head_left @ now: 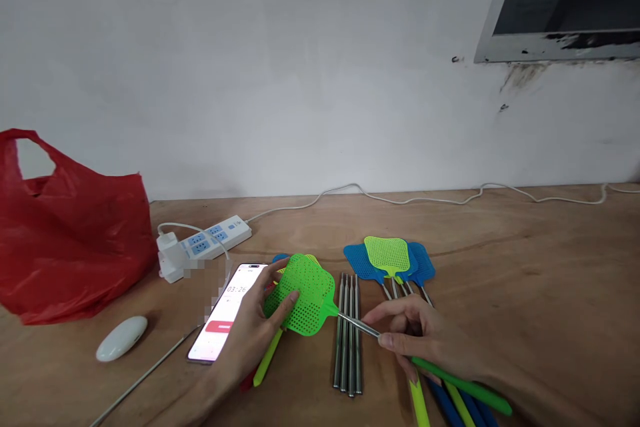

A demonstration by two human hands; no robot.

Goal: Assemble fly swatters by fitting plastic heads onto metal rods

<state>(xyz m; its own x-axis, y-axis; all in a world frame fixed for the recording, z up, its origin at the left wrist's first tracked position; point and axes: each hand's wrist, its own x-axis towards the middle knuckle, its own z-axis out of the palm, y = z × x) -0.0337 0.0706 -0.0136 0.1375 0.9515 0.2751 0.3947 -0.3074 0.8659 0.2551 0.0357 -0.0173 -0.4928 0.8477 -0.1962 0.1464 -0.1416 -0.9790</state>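
Note:
A green fly swatter [306, 297] is held between both hands, its perforated head to the left and its green handle pointing down to the right. My left hand [263, 320] pinches the head, thumb on the front face. My right hand [417, 330] grips the metal shaft near the handle. Several metal rods [349, 340] lie side by side below the shaft. Behind my right hand rests a group of blue and yellow-green swatters [387, 255], partly hidden. Other swatter parts, including a yellow-green handle [269, 357], lie under the green head.
A lit phone [225, 320] showing a timer lies left of my left hand. Beyond it are a white power strip [220, 240] with a cable, a white oval object [121, 339] and a red plastic bag [75, 233]. A wall closes off the table's back edge.

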